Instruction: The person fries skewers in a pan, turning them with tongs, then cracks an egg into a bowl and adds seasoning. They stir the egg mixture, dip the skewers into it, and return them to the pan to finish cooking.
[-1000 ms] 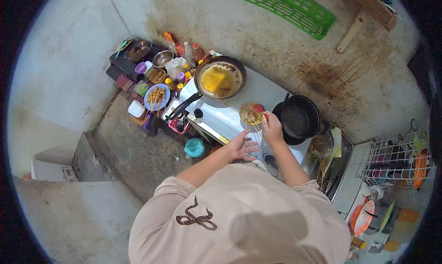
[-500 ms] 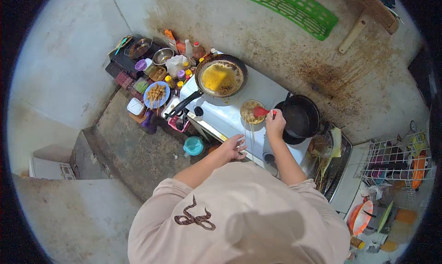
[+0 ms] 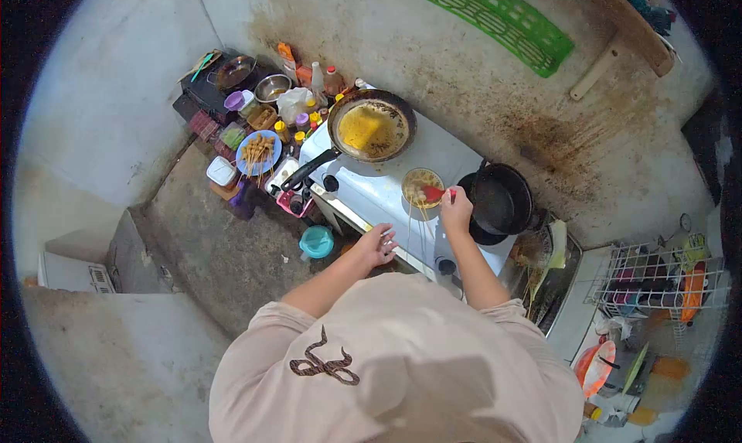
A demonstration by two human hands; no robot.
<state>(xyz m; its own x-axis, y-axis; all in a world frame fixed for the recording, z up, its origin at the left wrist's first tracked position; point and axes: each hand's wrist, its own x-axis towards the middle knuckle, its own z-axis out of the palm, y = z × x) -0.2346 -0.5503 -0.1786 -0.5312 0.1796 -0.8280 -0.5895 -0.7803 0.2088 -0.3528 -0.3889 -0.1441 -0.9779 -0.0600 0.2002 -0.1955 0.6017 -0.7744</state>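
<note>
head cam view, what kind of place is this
Most likely a small, rough home kitchen: a white gas stove carries a frying pan of yellow food, bottles and jars crowd a stained concrete wall, and a dish rack stands at the right.

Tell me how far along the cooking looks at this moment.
Already done: yellow batter fills the round black frying pan, and skewers lie on the blue plate. In hand: the right hand holds a red spoon in the small glass bowl of skewered pieces; the left hand rests at the white stove edge. Left: the dark wok looks empty.
</note>
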